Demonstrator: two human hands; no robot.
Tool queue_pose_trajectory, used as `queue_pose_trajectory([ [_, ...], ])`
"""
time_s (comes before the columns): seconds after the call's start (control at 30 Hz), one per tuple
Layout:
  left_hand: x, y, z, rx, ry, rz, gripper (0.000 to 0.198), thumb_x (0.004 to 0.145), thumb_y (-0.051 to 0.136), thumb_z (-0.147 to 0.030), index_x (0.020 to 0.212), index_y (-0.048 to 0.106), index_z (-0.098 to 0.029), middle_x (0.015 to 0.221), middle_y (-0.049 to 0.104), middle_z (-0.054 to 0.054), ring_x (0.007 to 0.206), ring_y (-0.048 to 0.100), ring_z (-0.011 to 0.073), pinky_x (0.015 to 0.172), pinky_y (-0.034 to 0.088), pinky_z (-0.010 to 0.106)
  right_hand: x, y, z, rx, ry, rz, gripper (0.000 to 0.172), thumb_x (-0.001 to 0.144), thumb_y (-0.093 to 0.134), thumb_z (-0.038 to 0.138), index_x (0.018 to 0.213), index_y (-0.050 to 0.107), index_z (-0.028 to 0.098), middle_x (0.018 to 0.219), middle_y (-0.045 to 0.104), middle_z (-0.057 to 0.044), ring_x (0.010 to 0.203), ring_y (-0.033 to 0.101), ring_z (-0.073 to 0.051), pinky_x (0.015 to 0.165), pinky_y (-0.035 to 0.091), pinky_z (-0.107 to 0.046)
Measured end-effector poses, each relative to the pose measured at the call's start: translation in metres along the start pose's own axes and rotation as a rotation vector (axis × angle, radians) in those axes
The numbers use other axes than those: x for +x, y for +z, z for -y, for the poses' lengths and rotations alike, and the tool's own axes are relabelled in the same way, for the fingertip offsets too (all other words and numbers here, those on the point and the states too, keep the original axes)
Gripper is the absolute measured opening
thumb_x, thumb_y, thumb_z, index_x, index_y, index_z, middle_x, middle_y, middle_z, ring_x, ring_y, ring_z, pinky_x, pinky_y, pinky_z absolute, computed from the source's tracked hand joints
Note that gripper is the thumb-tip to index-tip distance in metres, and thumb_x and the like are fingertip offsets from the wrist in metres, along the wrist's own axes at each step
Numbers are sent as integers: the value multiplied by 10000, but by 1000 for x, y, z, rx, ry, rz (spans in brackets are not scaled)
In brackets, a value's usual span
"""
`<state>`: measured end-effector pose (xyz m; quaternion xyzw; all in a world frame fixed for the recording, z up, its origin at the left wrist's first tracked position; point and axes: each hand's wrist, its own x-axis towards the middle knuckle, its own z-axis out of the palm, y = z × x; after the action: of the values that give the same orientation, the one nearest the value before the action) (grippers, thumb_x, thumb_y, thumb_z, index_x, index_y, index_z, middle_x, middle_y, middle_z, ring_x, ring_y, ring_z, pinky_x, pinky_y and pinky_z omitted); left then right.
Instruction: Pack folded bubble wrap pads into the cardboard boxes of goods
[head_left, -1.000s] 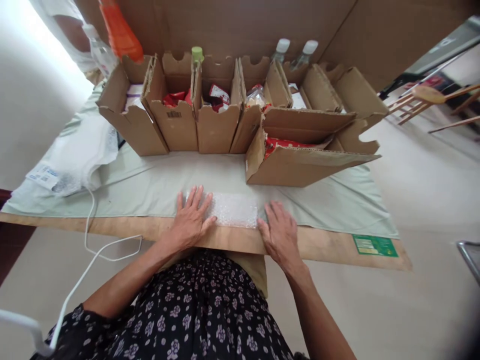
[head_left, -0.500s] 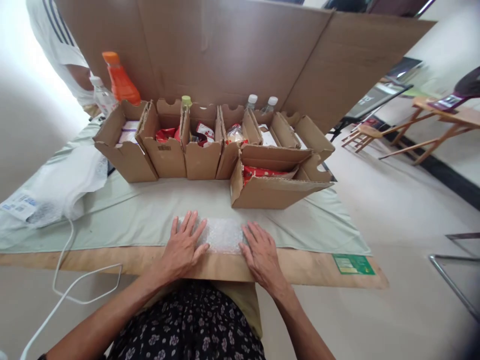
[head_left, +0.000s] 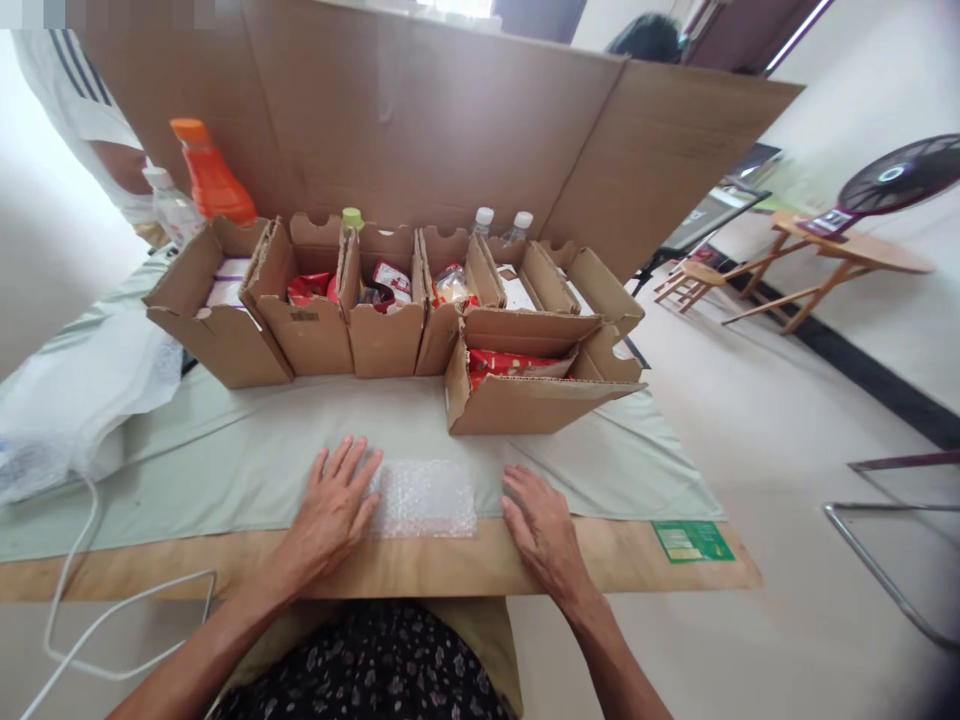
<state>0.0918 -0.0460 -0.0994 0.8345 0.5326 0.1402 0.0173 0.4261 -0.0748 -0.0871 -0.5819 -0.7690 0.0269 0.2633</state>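
Observation:
A flat piece of bubble wrap (head_left: 425, 498) lies at the front of the table, partly over the green cloth and partly over the bare wood. My left hand (head_left: 334, 507) rests open at its left edge, palm down with fingers spread. To the right of the wrap, a small gap away, my right hand (head_left: 541, 522) lies palm down on the table, its fingers stretched and holding nothing. Just beyond the hands stands a cardboard box (head_left: 517, 408) with a red packet (head_left: 517, 364) inside.
Several open cardboard boxes (head_left: 386, 342) stand in a row before a tall cardboard panel (head_left: 420, 130). An orange bottle (head_left: 214, 180) rises behind them. More bubble wrap (head_left: 112, 390) and a white cable (head_left: 86, 530) lie left. A person in a white sleeve (head_left: 90, 90) is behind.
Both hands have moved apart, the right one off the bubble wrap's right edge. The wrap is now more fully uncovered. The camera view has shifted slightly.

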Motion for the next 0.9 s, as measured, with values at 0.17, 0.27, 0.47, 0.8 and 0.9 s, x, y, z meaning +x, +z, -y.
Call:
queue_pose_trajectory([
  [0.17, 15, -2, 17, 52, -37, 18, 501, 887, 471, -45, 1326, 661, -193, 1409, 644, 171, 1387, 523, 373, 1120, 421, 583, 44, 25, 23, -15, -11, 119, 352, 960, 582, 243, 1295, 664, 171, 1359, 681, -169, 1245, 635, -325, 978, 521, -489],
  [0.27, 17, -2, 18, 29, -22, -9, 506, 856, 509, -41, 1320, 655, -184, 1257, 700, 163, 1230, 605, 343, 1105, 425, 570, 52, 38, 30, 24, 9, 176, 148, 917, 635, 218, 1040, 710, 185, 1362, 678, -165, 1245, 631, -335, 958, 523, -487],
  [0.47, 22, -29, 15, -97, 16, -46, 263, 824, 550, -64, 987, 724, -174, 831, 669, 81, 845, 613, 278, 818, 533, 438, 42, 6, 44, 325, 47, 11, 55, 943, 604, 229, 891, 624, 231, 1117, 767, -65, 1030, 715, -229, 882, 548, -388],
  [0.8, 44, -36, 14, -207, 33, -281, 356, 789, 563, -23, 1081, 685, -187, 1419, 577, 154, 1435, 431, 374, 1147, 400, 632, 13, -30, 115, 250, -429, -151, 266, 911, 586, 25, 1106, 633, 199, 956, 734, -49, 974, 658, -211, 908, 495, -392],
  [0.9, 9, -33, 2, -311, 36, -86, 605, 719, 519, 3, 1286, 625, -179, 1507, 515, 166, 1479, 381, 369, 1197, 364, 635, 2, 3, 128, 200, -442, 83, 189, 977, 515, 82, 1041, 651, 197, 893, 722, -43, 896, 624, -203, 886, 470, -383],
])
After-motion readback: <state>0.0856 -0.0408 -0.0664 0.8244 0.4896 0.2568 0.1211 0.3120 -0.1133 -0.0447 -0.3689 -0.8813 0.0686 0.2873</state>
